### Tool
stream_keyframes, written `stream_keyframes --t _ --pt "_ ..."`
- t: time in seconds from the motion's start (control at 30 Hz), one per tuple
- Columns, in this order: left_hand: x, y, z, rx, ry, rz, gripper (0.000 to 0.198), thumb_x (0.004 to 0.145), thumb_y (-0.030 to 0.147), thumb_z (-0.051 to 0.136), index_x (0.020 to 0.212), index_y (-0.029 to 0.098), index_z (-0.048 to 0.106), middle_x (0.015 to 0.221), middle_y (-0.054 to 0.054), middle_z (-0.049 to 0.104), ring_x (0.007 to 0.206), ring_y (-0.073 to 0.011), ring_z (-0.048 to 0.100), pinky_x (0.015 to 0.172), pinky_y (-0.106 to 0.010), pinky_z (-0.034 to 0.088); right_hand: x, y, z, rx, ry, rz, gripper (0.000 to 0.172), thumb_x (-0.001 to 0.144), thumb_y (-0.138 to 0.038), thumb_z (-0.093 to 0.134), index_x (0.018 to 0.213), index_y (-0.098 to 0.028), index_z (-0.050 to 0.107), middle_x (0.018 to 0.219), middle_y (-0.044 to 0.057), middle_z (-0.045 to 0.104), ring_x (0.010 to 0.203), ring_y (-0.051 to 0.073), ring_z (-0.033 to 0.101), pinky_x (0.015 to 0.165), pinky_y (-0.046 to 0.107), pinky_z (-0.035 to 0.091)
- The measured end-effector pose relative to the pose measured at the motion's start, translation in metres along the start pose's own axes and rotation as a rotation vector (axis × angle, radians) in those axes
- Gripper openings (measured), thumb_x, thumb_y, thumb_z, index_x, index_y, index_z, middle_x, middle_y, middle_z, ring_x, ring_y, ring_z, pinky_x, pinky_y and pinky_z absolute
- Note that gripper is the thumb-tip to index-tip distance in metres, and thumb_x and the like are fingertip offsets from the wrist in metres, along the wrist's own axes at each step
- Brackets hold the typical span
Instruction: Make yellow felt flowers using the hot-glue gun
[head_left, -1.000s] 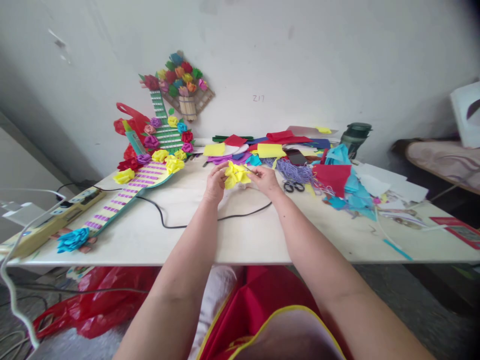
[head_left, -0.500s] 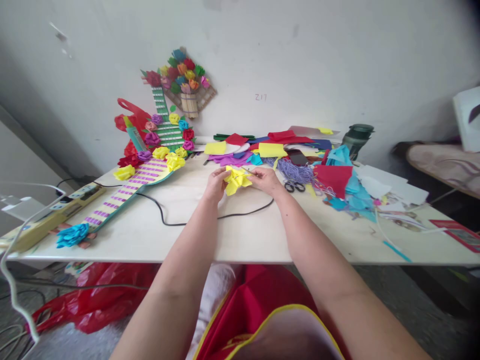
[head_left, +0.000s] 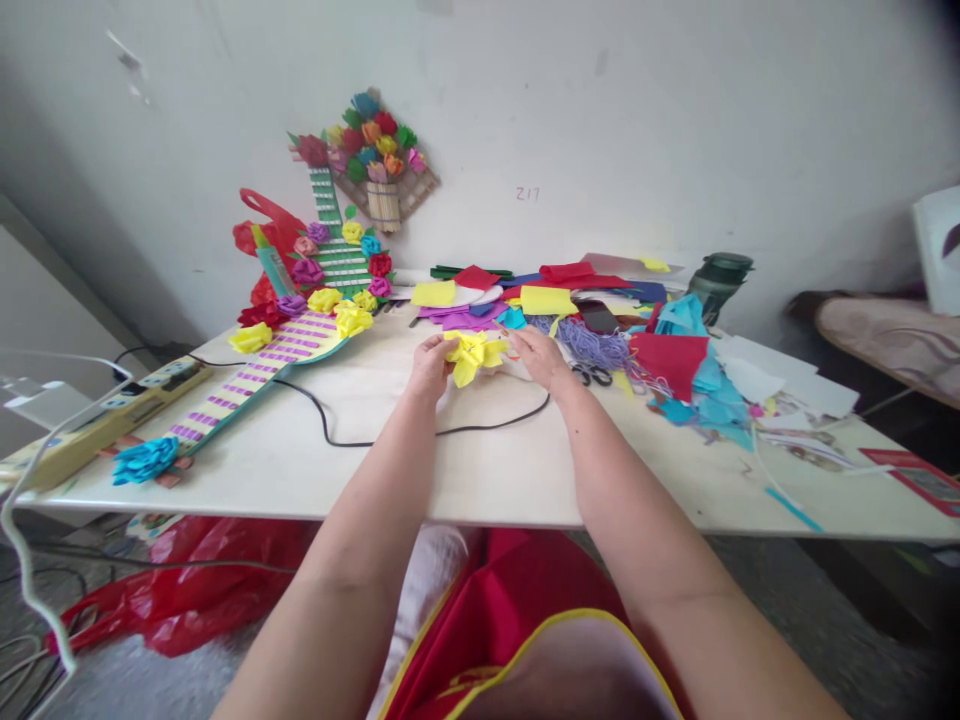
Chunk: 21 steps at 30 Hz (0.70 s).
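Above the middle of the table, a yellow paper flower [head_left: 472, 355] with ruffled petals is pinched in my left hand [head_left: 433, 368] at its left side. My right hand [head_left: 536, 358] is at the flower's right edge, its fingers closed. A thin stick-like tool seems to be in those fingers, but it is small and blurred, so its kind is unclear. Black-handled scissors [head_left: 592, 375] lie just right of my right wrist. Under my forearms runs a black cable [head_left: 352, 443].
Left, a guitar-shaped craft [head_left: 255, 375] bears paper flowers, beside a glue bottle [head_left: 274, 268] and a power strip [head_left: 161, 380]. Coloured paper sheets [head_left: 546, 300], purple yarn [head_left: 592, 345] and a dark green bottle [head_left: 720, 280] stand along the back and right. A red bag [head_left: 202, 590] lies below.
My right hand has drawn slightly back from the flower's centre, and the thin tool no longer crosses the petals. The flower has turned a little in my left hand.
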<state>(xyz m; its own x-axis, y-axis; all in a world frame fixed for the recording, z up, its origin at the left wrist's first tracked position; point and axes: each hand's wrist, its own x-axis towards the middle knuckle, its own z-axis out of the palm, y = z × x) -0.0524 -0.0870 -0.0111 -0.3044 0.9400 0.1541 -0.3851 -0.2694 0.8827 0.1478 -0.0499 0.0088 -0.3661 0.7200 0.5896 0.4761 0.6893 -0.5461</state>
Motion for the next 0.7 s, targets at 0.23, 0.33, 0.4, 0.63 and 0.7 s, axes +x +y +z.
stream_keyframes --t 0.23,0.33,0.4,0.63,0.7 --pt "0.001 0.001 -0.003 0.076 0.011 0.091 0.032 0.053 0.034 0.082 0.067 0.018 0.058 0.061 0.002 0.06 0.056 -0.0128 0.057 0.057 -0.026 0.046 -0.002 0.006 0.003 -0.007 0.0 0.074 0.023 0.087 -0.032 0.06 0.092 -0.024 0.081 0.085 0.004 0.077 0.081 0.02 0.068 0.074 0.03 0.051" --pt "0.001 0.002 -0.005 0.098 -0.004 0.11 0.034 0.052 0.037 0.082 0.068 0.017 0.06 0.062 0.002 0.06 0.057 -0.0123 0.057 0.058 -0.026 0.047 -0.003 0.005 -0.001 0.004 -0.005 0.125 0.026 0.087 -0.034 0.06 0.097 -0.023 0.081 0.073 0.003 0.076 0.073 0.02 0.068 0.07 0.03 0.05" --pt "0.001 0.004 -0.005 0.101 -0.003 0.112 0.034 0.051 0.037 0.082 0.068 0.017 0.061 0.063 0.001 0.062 0.057 -0.0121 0.057 0.058 -0.025 0.047 -0.004 0.005 -0.004 0.017 -0.013 0.123 0.026 0.085 -0.034 0.061 0.097 -0.023 0.081 0.068 0.002 0.074 0.071 0.019 0.068 0.07 0.029 0.051" --pt "-0.002 0.007 -0.003 0.111 -0.002 0.117 0.034 0.05 0.036 0.082 0.066 0.017 0.06 0.062 0.001 0.061 0.057 -0.012 0.056 0.057 -0.025 0.046 -0.005 0.002 -0.007 -0.004 -0.039 0.064 0.019 0.083 -0.032 0.067 0.094 -0.028 0.082 0.082 0.002 0.079 0.082 0.021 0.073 0.078 0.033 0.055" --pt "-0.003 0.008 -0.002 0.118 -0.01 0.118 0.034 0.051 0.036 0.083 0.066 0.017 0.06 0.062 0.001 0.062 0.057 -0.0124 0.057 0.057 -0.025 0.046 -0.005 0.001 -0.007 -0.037 -0.04 0.057 0.018 0.083 -0.031 0.068 0.095 -0.028 0.082 0.093 0.003 0.08 0.089 0.023 0.073 0.081 0.034 0.055"
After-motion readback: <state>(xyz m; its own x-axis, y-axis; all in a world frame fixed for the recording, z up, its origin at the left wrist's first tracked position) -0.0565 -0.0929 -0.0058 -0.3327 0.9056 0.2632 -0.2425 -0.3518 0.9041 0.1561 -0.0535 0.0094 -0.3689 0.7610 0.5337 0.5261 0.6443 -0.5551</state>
